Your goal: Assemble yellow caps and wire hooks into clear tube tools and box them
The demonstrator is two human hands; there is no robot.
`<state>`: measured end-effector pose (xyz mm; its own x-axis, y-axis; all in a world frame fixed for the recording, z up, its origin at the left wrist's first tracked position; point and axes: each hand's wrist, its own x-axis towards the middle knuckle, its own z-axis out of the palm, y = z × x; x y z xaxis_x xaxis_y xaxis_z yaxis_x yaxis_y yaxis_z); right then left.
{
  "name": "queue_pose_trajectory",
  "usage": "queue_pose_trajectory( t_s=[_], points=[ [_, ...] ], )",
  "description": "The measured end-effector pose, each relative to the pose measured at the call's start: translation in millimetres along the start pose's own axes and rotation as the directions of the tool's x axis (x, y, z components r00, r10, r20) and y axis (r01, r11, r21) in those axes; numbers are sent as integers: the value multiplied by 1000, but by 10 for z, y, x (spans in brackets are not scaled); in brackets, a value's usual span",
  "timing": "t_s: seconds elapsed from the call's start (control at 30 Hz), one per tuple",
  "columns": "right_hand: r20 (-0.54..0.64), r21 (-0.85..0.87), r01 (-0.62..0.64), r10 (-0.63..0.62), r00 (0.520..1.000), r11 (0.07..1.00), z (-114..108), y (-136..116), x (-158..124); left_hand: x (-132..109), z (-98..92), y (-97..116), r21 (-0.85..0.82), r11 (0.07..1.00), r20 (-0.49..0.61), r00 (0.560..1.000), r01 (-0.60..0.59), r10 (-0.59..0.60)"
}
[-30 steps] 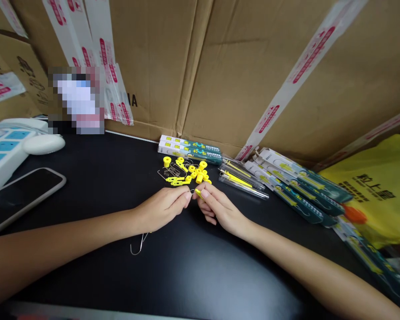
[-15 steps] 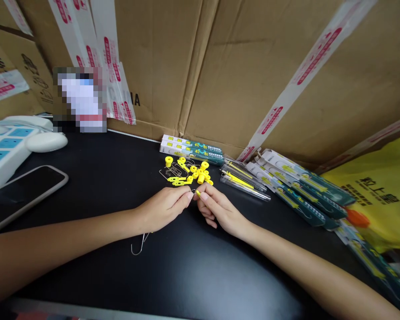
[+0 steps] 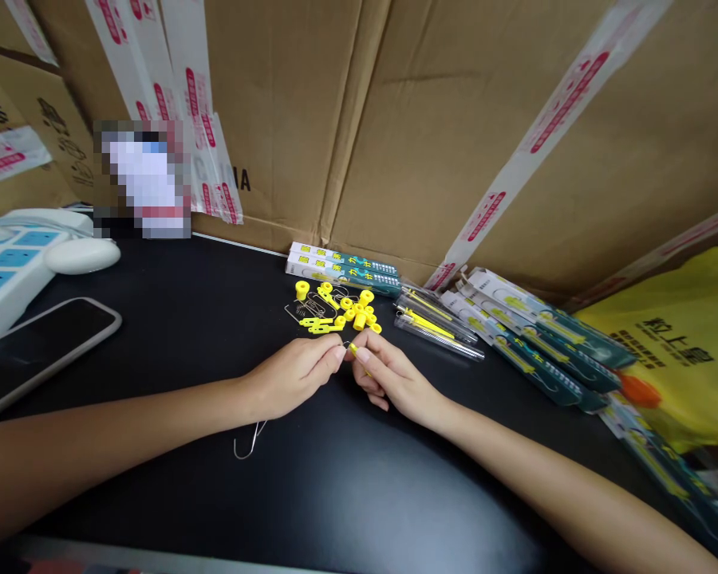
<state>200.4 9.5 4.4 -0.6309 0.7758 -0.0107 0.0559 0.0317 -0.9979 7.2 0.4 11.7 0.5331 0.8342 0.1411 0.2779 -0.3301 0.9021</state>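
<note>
Near the middle of the black table (image 3: 335, 478), my left hand (image 3: 302, 375) is closed in a pinch on a thin metal wire piece (image 3: 346, 344). My right hand (image 3: 392, 373) faces it, its thumb and forefinger closed on a small yellow part (image 3: 353, 348). The wire and the yellow part meet in the narrow gap between my fingertips. Just beyond my hands lies a pile of yellow plastic caps (image 3: 360, 320), flat yellow pieces (image 3: 323, 324) and metal springs (image 3: 304, 309). A metal hook (image 3: 246, 454) sticks out below my left wrist, its other end hidden.
Boxed packages (image 3: 347, 271) lie behind the pile, with clear tubes (image 3: 436, 331) and more packages (image 3: 526, 343) to the right. A yellow bag (image 3: 682, 343) is at the far right. A phone (image 3: 41, 351) and a power strip (image 3: 12, 259) lie left. Cardboard boxes (image 3: 275, 104) stand behind.
The yellow part at my right fingertips has turned slightly and sits a little nearer the wire. Both hands otherwise stay almost in place.
</note>
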Motion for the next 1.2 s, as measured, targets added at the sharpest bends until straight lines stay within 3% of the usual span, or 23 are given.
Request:
queue_pose_trajectory(
  t_s=[0.67,1.2],
  points=[
    [-6,2,-9,9,1000,1000,1,8,-1,6,-15,48,168,986,-20,1000,12,-9],
    [51,22,-22,21,998,1000,-28,11,20,13,14,22,-25,996,-31,995,89,-90]
  ],
)
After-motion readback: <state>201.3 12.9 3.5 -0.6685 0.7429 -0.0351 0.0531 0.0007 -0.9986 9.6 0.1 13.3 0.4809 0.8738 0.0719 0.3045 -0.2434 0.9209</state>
